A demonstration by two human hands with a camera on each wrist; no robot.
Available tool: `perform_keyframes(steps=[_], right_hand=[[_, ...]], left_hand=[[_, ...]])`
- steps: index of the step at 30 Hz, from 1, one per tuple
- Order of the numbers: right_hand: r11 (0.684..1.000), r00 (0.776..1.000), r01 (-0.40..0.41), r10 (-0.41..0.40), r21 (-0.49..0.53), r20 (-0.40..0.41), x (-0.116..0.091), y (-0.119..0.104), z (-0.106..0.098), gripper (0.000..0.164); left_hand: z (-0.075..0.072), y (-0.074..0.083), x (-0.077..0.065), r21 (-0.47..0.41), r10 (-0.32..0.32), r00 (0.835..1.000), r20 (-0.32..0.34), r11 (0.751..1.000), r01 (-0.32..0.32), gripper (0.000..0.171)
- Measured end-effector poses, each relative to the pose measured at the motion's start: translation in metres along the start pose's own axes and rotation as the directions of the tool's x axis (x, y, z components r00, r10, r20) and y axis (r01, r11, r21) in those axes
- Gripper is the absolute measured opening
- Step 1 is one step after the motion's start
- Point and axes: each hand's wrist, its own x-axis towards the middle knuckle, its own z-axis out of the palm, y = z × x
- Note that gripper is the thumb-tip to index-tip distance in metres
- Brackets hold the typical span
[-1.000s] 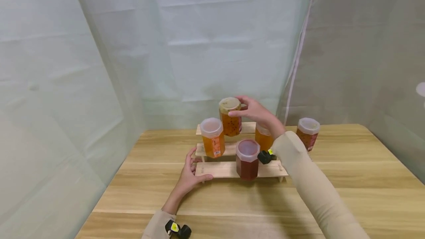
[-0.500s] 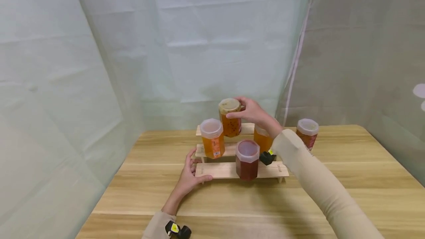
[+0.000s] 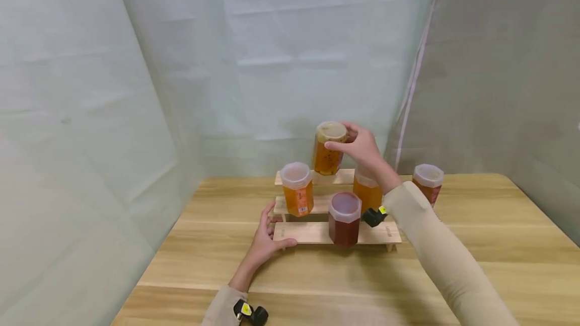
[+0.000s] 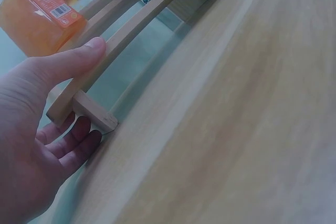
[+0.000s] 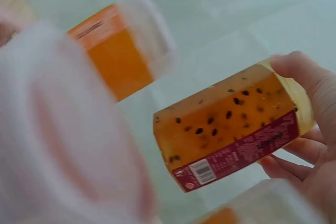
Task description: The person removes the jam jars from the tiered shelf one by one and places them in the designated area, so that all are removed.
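My right hand point(image 3: 363, 149) grips an octagonal jar point(image 3: 327, 159) of orange jam with black seeds, thumb and fingers around its lidded end. In the right wrist view this seeded jar point(image 5: 228, 121) shows a dark red label with a barcode. It hangs over the top step of a three-step wooden display stand point(image 3: 301, 234). My left hand point(image 3: 264, 241) holds the stand's left end; in the left wrist view the thumb point(image 4: 79, 59) presses on the plank and the fingers curl beneath. An orange jar point(image 3: 299, 200) sits on the middle step, left side. A dark red jar point(image 3: 344, 230) occupies the bottom step.
Another orange jar point(image 3: 368, 196) stands on the right of the stand, partly behind my right wrist. Farther right, a jar with a pale lid point(image 3: 428, 185) is on the wooden table point(image 3: 317, 283), its lower part hidden by my sleeve. Pale fabric point(image 3: 299, 74) hangs behind the table.
My right hand has lifted the seeded jar off the top step and moved it rightward. The left hand keeps its hold on the stand, and the head view has shifted slightly.
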Motion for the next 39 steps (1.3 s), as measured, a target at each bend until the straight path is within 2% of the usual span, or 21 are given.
perform_keyframes(steps=[4,8,10,14,16,18,21,22,25,28,30,33,36,39], right_hand=[[0.998,0.996,0.009,-0.003,0.064,-0.092,-0.003,-0.01,-0.02,0.072],[0.976,0.979,0.058,-0.015,0.21,-0.203,-0.011,-0.022,-0.048,0.067],[0.954,0.963,0.107,-0.03,0.279,-0.268,-0.018,-0.025,-0.065,0.064],[0.875,0.916,0.254,-0.081,0.411,-0.392,-0.035,-0.022,-0.105,0.053],[0.865,0.899,0.29,-0.099,0.409,-0.428,-0.044,-0.017,-0.123,0.051],[0.872,0.888,0.296,-0.1,0.391,-0.448,-0.054,-0.011,-0.139,0.052],[0.893,0.878,0.268,-0.071,0.362,-0.473,-0.069,0.0,-0.161,0.054],[0.901,0.869,0.252,-0.05,0.352,-0.493,-0.072,0.004,-0.168,0.055],[0.929,0.831,0.184,0.027,0.32,-0.556,-0.082,0.015,-0.185,0.06],[0.971,0.788,0.077,0.08,0.227,-0.611,-0.088,0.029,-0.198,0.06],[0.984,0.772,0.021,0.098,0.179,-0.628,-0.092,0.039,-0.204,0.057],[0.99,0.772,-0.059,0.125,0.126,-0.623,-0.096,0.056,-0.21,0.052],[0.983,0.772,-0.131,0.181,0.126,-0.609,-0.099,0.072,-0.212,0.053],[0.969,0.747,-0.188,0.246,0.16,-0.617,-0.103,0.087,-0.211,0.054]], left_hand=[[-0.001,0.001,0.0,0.012,0.005,1.0,-0.016,1.0,-0.005,0.112],[-0.001,0.003,0.001,0.018,0.01,0.999,-0.035,1.0,-0.009,0.112],[0.0,0.003,0.001,0.011,0.006,1.0,-0.027,1.0,-0.006,0.112],[0.006,0.002,0.001,-0.01,-0.004,1.0,0.003,1.0,0.004,0.112],[0.008,0.001,0.002,-0.012,-0.005,1.0,0.005,1.0,0.005,0.111],[0.009,0.0,0.001,-0.016,-0.007,1.0,-0.006,1.0,0.007,0.111],[0.009,0.001,0.001,-0.012,-0.005,1.0,-0.012,1.0,0.004,0.112],[0.008,0.002,0.0,-0.009,0.0,1.0,-0.009,1.0,0.0,0.113],[0.006,0.005,-0.001,0.001,0.001,1.0,-0.006,1.0,-0.001,0.114],[0.004,0.007,-0.002,0.005,0.0,1.0,-0.007,1.0,0.0,0.113],[0.003,0.008,-0.003,0.005,-0.007,1.0,-0.009,1.0,0.007,0.112],[0.002,0.009,-0.004,0.004,-0.008,1.0,-0.015,1.0,0.008,0.112],[0.002,0.009,-0.003,0.002,-0.002,1.0,-0.02,1.0,0.002,0.113],[0.003,0.009,-0.002,-0.001,0.004,1.0,-0.01,1.0,-0.004,0.113]])
